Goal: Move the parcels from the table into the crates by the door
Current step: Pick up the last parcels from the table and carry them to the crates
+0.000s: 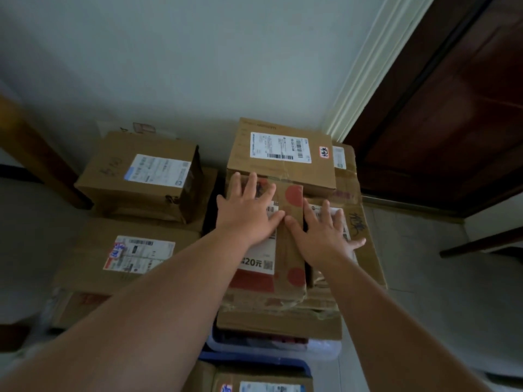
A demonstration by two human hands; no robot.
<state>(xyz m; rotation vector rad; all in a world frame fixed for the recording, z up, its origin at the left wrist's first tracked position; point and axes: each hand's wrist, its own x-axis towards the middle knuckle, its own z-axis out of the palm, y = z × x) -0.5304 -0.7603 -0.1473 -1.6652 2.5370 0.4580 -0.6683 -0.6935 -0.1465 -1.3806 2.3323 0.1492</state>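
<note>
Both hands lie flat, fingers spread and gripping nothing: the left hand [249, 213] on a red-dotted parcel [293, 250], the right hand [325, 236] on the scrawled box [368, 250] at its 3 o'clock. A labelled box [283, 171] sits at 12 o'clock, a crate [271, 352] at 6, the door [452, 108] at 2.

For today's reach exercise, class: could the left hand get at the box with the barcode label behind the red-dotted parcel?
Probably yes: the left hand lies flat on the red-dotted parcel, fingertips nearly at the barcode-label box, with nothing on top.
</note>
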